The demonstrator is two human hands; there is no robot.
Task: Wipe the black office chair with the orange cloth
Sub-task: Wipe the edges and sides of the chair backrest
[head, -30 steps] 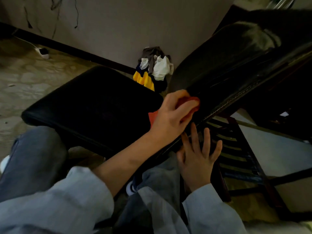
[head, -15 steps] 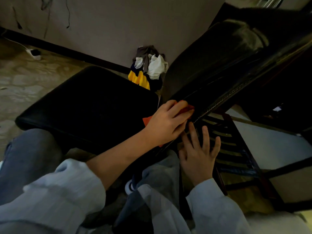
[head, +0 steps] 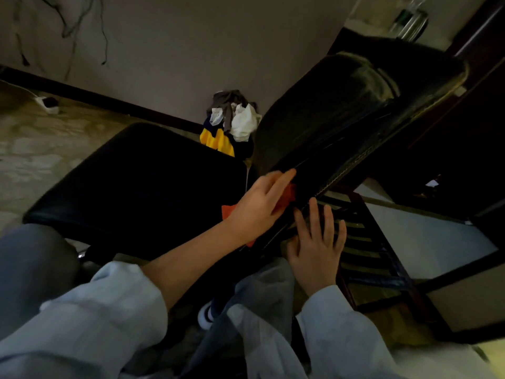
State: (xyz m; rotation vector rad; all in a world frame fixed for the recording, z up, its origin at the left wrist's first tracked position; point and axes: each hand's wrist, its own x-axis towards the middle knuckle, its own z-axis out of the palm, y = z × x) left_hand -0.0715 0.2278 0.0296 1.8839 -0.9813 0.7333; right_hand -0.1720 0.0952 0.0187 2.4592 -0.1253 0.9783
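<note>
Wiping the backrest (head: 355,105) of the black chair (head: 314,140), is this the step in hand?

I judge so; the left hand (head: 259,206) lies with its fingers stretched out over the orange cloth (head: 289,196) and presses it on the low edge of the backrest, near the gap to the seat (head: 142,187); the hand is blurred, so I cannot tell if the thumb pinches the cloth.

And the other one?

The right hand (head: 317,247) is spread, fingers apart, and seems to rest on the rear side of that same edge, just beside the left; it holds nothing; I think it steadies the chair.

How far along is the work?

I cannot tell from the dark surface; the seat and the high part of the backrest are well apart from the cloth.

What does the next move call for?

Probably a slide of the cloth along the stitched edge, with flat pressure so it does not bunch; the right hand should brace, because such a chair can turn.
</note>
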